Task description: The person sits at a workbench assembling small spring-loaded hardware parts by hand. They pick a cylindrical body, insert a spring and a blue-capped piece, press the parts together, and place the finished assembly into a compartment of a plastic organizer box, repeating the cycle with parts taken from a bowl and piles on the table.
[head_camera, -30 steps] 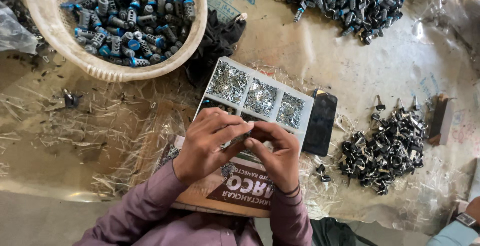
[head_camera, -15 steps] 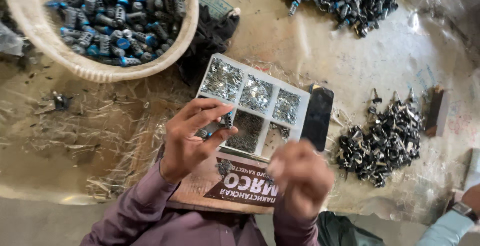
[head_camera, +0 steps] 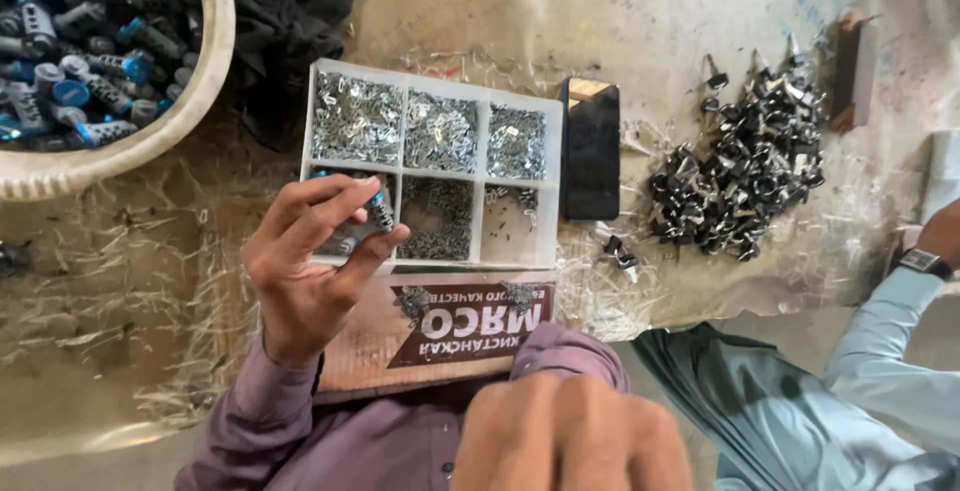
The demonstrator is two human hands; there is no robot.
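While the left hand [head_camera: 310, 261] is raised over the near left corner of a white compartment tray [head_camera: 432, 86], its thumb and forefinger pinch a small cylindrical part [head_camera: 379, 209], and the other fingers curl loosely beside it. That part is short, grey metal, with a blue band at its upper end. Its long axis tilts, the blue end pointing toward the tray's far left corner and the grey end toward the person. It sits above the tray's near left compartment; whether it touches the tray cannot be told.

The right hand [head_camera: 570, 431] is close to the camera, at the bottom edge of the view, seen from the back with its fingers folded into a loose fist; what it holds, if anything, is hidden.

The tray's six compartments hold small silvery pieces, and it rests on a cardboard sheet [head_camera: 440, 326]. A dark phone [head_camera: 590, 148] lies just beside the tray's right edge. A round basket [head_camera: 190, 101] of similar blue-and-grey parts sits at the far left.
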